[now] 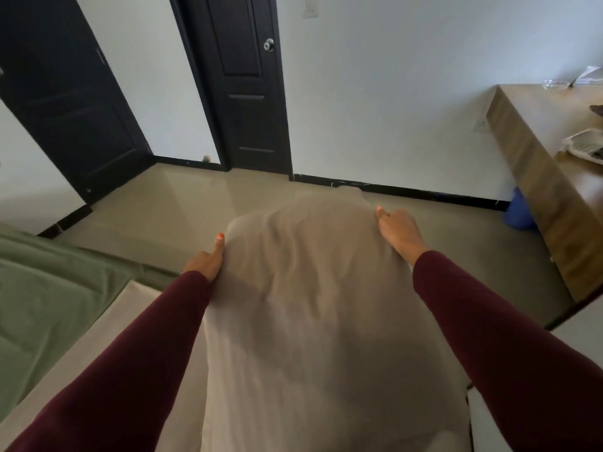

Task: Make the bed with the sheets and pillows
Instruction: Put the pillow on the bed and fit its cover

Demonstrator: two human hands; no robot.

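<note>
Both hands grip 1 pillow (303, 288): left hand (207, 259), right hand (399, 231). It is not yet placed. A green sheet (49, 288) lies rumpled at the bed's left edge, so most remains.

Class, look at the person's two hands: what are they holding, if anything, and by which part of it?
Both hold the white pillow: the left hand grips its left side, the right hand its upper right edge, near the far end.

A: Any words, labels or numbers to read?
B: None. The doors (241, 76), walls (391, 93) and pillow (310, 288) carry no lettering; the papers (587, 146) on the tabletop (535, 102) are too blurred to tell.
</note>
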